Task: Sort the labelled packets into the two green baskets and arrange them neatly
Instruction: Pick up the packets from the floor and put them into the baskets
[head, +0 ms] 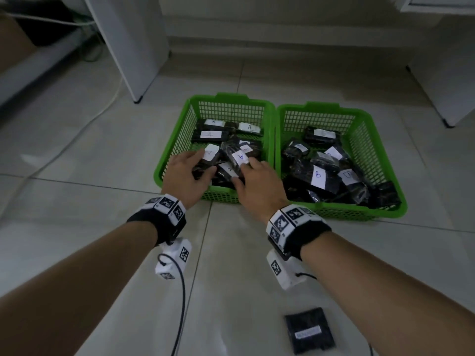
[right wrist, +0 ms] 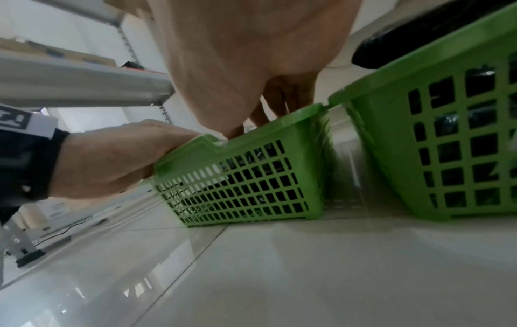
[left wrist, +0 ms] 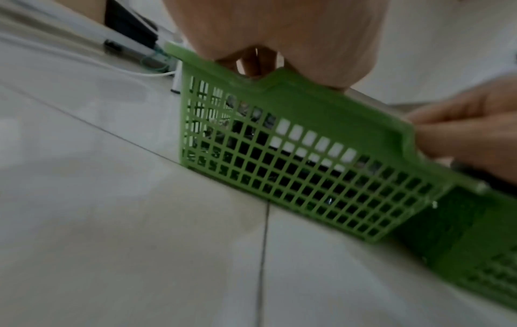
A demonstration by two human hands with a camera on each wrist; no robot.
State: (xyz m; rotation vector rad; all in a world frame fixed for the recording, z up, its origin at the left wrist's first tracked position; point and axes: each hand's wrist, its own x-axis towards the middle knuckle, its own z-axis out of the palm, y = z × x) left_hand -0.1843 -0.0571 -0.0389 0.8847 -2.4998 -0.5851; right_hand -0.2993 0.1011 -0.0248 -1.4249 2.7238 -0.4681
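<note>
Both hands in left green basket point(head: 177, 140): left hand point(head: 183, 170) curled round dark packets point(head: 231, 160) marked A, right hand point(head: 257, 181) fingers spread, pressing same pile. Packets look light, soft, slick-wrapped; best taken by edges. B packets point(head: 321, 176) beside, in right green basket point(head: 372, 140).

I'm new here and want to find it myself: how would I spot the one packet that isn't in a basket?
Start at the two green baskets side by side on the tiled floor. Come back toward the person, past the right hand. There the lone packet lies flat on bare tile, the only one outside the baskets.
</note>
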